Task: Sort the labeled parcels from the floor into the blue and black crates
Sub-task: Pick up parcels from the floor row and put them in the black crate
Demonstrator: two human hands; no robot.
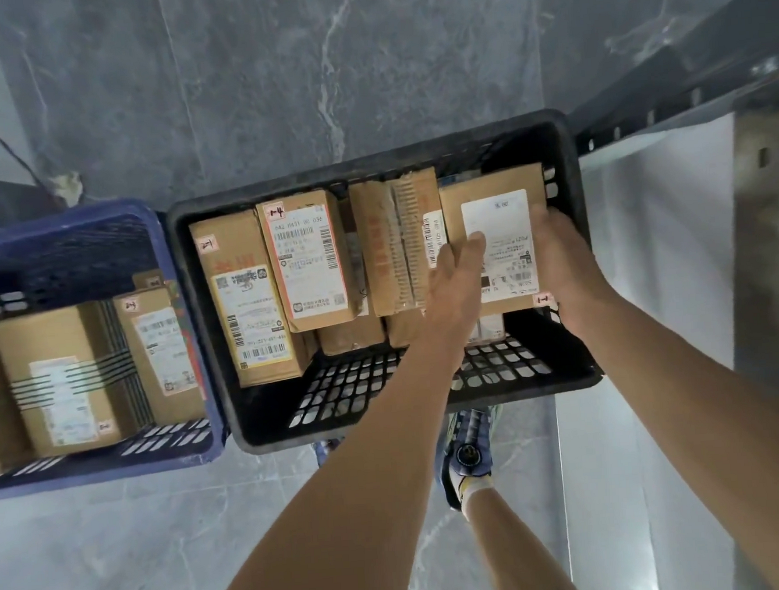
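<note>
Over grey veined floor tiles (pixel 274 74), the right grip (pixel 558 257) clasps the edge of a labelled parcel (pixel 497 224) inside the black crate (pixel 386 425). The left grip (pixel 457 277) rests flat-fingered on it. The blue crate (pixel 54 219) sits left of both grips.

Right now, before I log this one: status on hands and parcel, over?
Left hand flat on brown cardboard parcel with white label; right hand holds its right edge. Parcel inside black plastic crate, right end. Nothing blocking.
</note>
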